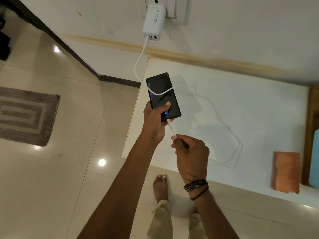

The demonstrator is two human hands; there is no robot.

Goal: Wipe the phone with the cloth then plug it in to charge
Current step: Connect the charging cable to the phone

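Observation:
My left hand (154, 122) grips the black phone (161, 94) by its lower end, thumb on the lit screen, above the left end of a white counter (250, 107). The white charging cable (140, 61) runs down from a white charger (153, 20) in the wall socket, loops across the phone's screen and lies on the counter. My right hand (190, 153) pinches the cable's plug end (171, 127), whose tip sits at the phone's bottom edge. An orange cloth (285, 172) lies on the counter's near right edge, away from both hands.
A wooden tray edge with a light blue object (314, 159) sits at the far right. A grey mat (25, 116) lies on the tiled floor to the left. My bare foot (160, 187) stands by the counter's front edge.

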